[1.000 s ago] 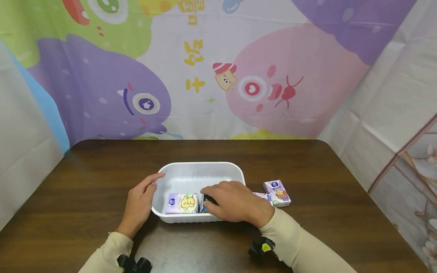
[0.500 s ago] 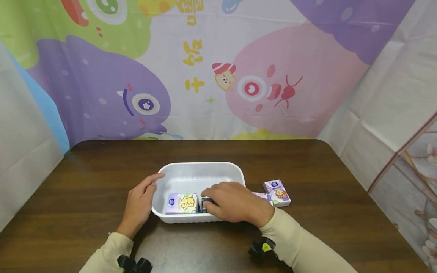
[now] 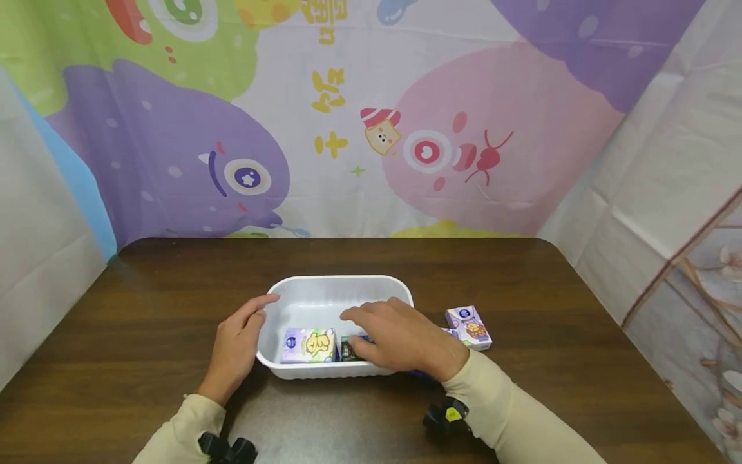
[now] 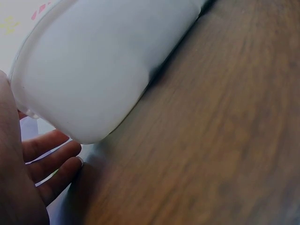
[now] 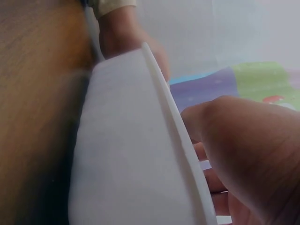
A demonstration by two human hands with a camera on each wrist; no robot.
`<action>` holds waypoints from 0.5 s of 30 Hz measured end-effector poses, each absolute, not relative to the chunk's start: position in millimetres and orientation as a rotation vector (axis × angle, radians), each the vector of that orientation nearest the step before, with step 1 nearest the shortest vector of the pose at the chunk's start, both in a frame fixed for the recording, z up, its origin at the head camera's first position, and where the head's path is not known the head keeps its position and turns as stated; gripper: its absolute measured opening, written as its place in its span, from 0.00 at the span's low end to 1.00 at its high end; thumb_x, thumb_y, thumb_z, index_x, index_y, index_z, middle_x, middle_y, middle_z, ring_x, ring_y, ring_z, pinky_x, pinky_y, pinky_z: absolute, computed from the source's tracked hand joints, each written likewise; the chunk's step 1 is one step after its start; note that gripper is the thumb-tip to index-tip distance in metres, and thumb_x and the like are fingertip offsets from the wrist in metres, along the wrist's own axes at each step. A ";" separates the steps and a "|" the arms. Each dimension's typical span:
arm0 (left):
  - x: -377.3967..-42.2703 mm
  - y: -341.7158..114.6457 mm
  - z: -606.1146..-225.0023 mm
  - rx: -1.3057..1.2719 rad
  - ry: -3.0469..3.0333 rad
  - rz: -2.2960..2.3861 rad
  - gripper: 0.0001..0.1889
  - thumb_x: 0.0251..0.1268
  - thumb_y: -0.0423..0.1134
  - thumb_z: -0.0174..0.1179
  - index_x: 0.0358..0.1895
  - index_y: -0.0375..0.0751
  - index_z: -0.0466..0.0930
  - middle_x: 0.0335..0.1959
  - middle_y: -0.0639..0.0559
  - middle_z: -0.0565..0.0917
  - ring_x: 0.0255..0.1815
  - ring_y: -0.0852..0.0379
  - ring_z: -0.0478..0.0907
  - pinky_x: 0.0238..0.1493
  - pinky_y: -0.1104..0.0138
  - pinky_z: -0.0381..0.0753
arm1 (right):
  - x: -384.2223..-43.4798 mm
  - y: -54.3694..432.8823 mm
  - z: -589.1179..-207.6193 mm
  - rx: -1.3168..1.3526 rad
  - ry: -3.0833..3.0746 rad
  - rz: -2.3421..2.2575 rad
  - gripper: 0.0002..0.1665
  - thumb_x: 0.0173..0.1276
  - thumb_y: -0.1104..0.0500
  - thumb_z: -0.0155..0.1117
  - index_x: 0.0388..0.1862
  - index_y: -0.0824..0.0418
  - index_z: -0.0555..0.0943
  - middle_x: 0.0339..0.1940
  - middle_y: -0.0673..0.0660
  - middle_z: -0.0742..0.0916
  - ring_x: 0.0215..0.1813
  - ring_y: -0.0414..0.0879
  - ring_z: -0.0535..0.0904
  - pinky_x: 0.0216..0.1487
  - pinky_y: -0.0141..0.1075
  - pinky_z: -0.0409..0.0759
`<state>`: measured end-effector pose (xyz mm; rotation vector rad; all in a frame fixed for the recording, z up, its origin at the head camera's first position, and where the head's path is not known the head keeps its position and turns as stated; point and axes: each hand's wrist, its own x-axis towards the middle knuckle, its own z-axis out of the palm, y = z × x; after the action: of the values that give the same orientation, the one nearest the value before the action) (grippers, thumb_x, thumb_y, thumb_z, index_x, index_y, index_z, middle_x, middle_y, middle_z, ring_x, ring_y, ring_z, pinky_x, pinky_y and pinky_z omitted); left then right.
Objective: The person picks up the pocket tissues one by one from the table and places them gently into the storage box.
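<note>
A white plastic tub stands mid-table in the head view. Inside, along its near wall, lie a lilac tissue pack with a yellow cartoon dog and, to its right, a dark packet partly covered by my thumb. My right hand reaches over the tub's right end, its fingers spread above the dark packet without closing on it. At the left end my left hand touches the rim with extended fingers; the left wrist view shows those fingers loosely spread beside the outer wall.
Right of the tub lies another lilac tissue pack. Part of a further pack shows beside it, behind my right wrist. A dark blue edge peeks out under that wrist. A cartoon-printed cloth hangs behind the brown table.
My right hand's fingers have spread and lifted off the dark packet, uncovering more of it, and the hand has shifted slightly right. The left hand stays at the rim.
</note>
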<state>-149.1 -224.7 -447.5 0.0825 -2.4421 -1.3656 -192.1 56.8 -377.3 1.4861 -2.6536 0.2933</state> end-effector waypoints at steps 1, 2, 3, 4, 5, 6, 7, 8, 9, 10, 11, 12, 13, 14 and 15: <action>-149.3 -224.9 -447.4 0.079 -2.441 -1.370 0.18 0.79 0.38 0.44 0.61 0.47 0.81 0.55 0.45 0.81 0.48 0.50 0.73 0.49 0.58 0.68 | -193.1 57.1 -377.1 1.487 -2.648 0.309 0.23 0.74 0.50 0.57 0.62 0.57 0.80 0.50 0.53 0.88 0.48 0.44 0.84 0.54 0.42 0.79; -149.7 -225.1 -447.4 0.077 -2.439 -1.373 0.18 0.79 0.38 0.44 0.61 0.47 0.81 0.55 0.44 0.81 0.48 0.50 0.73 0.49 0.58 0.68 | -194.2 57.7 -376.8 1.485 -2.647 0.319 0.23 0.74 0.50 0.57 0.62 0.57 0.80 0.51 0.53 0.88 0.49 0.44 0.84 0.55 0.43 0.78; -150.1 -225.1 -447.4 0.074 -2.438 -1.378 0.18 0.80 0.38 0.44 0.61 0.47 0.81 0.55 0.44 0.81 0.48 0.49 0.73 0.49 0.57 0.67 | -195.3 58.3 -376.8 1.483 -2.647 0.325 0.22 0.74 0.50 0.57 0.62 0.57 0.80 0.51 0.53 0.88 0.49 0.44 0.83 0.56 0.43 0.78; -150.3 -225.1 -447.4 0.070 -2.441 -1.379 0.18 0.80 0.39 0.44 0.62 0.47 0.81 0.53 0.44 0.81 0.48 0.49 0.73 0.48 0.57 0.67 | -196.4 59.1 -376.9 1.480 -2.650 0.330 0.22 0.74 0.50 0.57 0.62 0.57 0.81 0.51 0.53 0.88 0.50 0.44 0.83 0.56 0.43 0.78; -150.5 -224.9 -447.6 0.068 -2.445 -1.379 0.19 0.80 0.39 0.43 0.62 0.47 0.81 0.53 0.44 0.80 0.48 0.49 0.73 0.48 0.57 0.67 | -197.2 60.2 -376.8 1.473 -2.657 0.331 0.22 0.74 0.50 0.57 0.62 0.57 0.81 0.52 0.53 0.88 0.50 0.44 0.83 0.56 0.43 0.78; -150.7 -224.8 -447.7 0.064 -2.448 -1.378 0.19 0.80 0.39 0.43 0.62 0.48 0.81 0.53 0.44 0.80 0.48 0.49 0.73 0.47 0.57 0.67 | -197.9 61.5 -376.7 1.463 -2.664 0.329 0.22 0.74 0.49 0.57 0.61 0.57 0.81 0.52 0.52 0.88 0.51 0.44 0.83 0.56 0.43 0.78; -150.8 -224.7 -447.9 0.063 -2.451 -1.380 0.19 0.80 0.39 0.43 0.62 0.48 0.81 0.53 0.44 0.80 0.48 0.49 0.73 0.47 0.57 0.67 | -198.8 62.6 -376.7 1.451 -2.672 0.325 0.22 0.74 0.49 0.57 0.61 0.57 0.82 0.53 0.52 0.88 0.51 0.44 0.83 0.56 0.43 0.78; -150.9 -224.7 -448.0 0.066 -2.450 -1.376 0.19 0.80 0.38 0.43 0.62 0.48 0.81 0.54 0.45 0.81 0.48 0.49 0.73 0.48 0.57 0.67 | -199.5 63.7 -376.1 1.439 -2.679 0.322 0.22 0.75 0.48 0.57 0.60 0.57 0.82 0.53 0.52 0.87 0.51 0.44 0.83 0.56 0.43 0.78; -150.8 -224.7 -448.5 0.071 -2.450 -1.375 0.19 0.80 0.38 0.44 0.62 0.48 0.81 0.53 0.45 0.81 0.48 0.50 0.73 0.47 0.58 0.67 | -200.1 64.7 -375.5 1.424 -2.687 0.316 0.22 0.75 0.48 0.56 0.60 0.57 0.82 0.53 0.52 0.87 0.51 0.44 0.83 0.56 0.43 0.78; -150.6 -224.8 -448.8 0.076 -2.449 -1.374 0.18 0.79 0.37 0.44 0.61 0.48 0.81 0.54 0.45 0.81 0.48 0.50 0.73 0.47 0.58 0.67 | -200.6 65.7 -374.8 1.405 -2.696 0.310 0.22 0.75 0.47 0.56 0.60 0.56 0.83 0.53 0.51 0.87 0.52 0.44 0.83 0.57 0.43 0.78; -150.4 -225.0 -448.7 0.076 -2.448 -1.375 0.18 0.79 0.37 0.44 0.61 0.47 0.81 0.55 0.46 0.81 0.48 0.50 0.72 0.48 0.58 0.67 | -200.9 66.8 -373.9 1.383 -2.706 0.302 0.22 0.75 0.46 0.56 0.59 0.55 0.83 0.53 0.51 0.87 0.53 0.44 0.82 0.58 0.43 0.78; -150.2 -225.1 -448.6 0.074 -2.445 -1.374 0.18 0.79 0.37 0.44 0.61 0.47 0.81 0.56 0.46 0.81 0.48 0.50 0.72 0.48 0.58 0.67 | -201.2 67.6 -373.1 1.363 -2.714 0.296 0.22 0.75 0.46 0.56 0.59 0.55 0.83 0.53 0.51 0.87 0.54 0.44 0.82 0.58 0.43 0.77; -150.0 -225.3 -448.3 0.073 -2.443 -1.374 0.18 0.79 0.36 0.44 0.61 0.47 0.81 0.56 0.46 0.81 0.48 0.50 0.72 0.49 0.58 0.68 | -201.6 68.3 -372.6 1.347 -2.722 0.291 0.21 0.75 0.46 0.56 0.59 0.54 0.84 0.54 0.50 0.87 0.54 0.44 0.82 0.59 0.43 0.77; -149.7 -225.4 -447.9 0.072 -2.442 -1.372 0.18 0.79 0.36 0.44 0.61 0.47 0.81 0.57 0.46 0.81 0.48 0.50 0.72 0.49 0.58 0.68 | -201.8 68.8 -371.8 1.337 -2.725 0.289 0.21 0.75 0.46 0.56 0.58 0.54 0.84 0.54 0.50 0.87 0.55 0.44 0.82 0.59 0.43 0.77; -149.4 -225.7 -447.7 0.070 -2.443 -1.371 0.18 0.79 0.36 0.44 0.61 0.46 0.82 0.56 0.46 0.81 0.48 0.50 0.72 0.48 0.59 0.68 | -202.1 69.2 -371.4 1.328 -2.729 0.287 0.21 0.75 0.46 0.56 0.58 0.54 0.84 0.54 0.50 0.87 0.55 0.44 0.82 0.60 0.44 0.76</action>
<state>-149.4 -225.7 -447.7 0.0703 -2.4427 -1.3708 -202.1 69.2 -371.4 1.3281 -2.7287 0.2874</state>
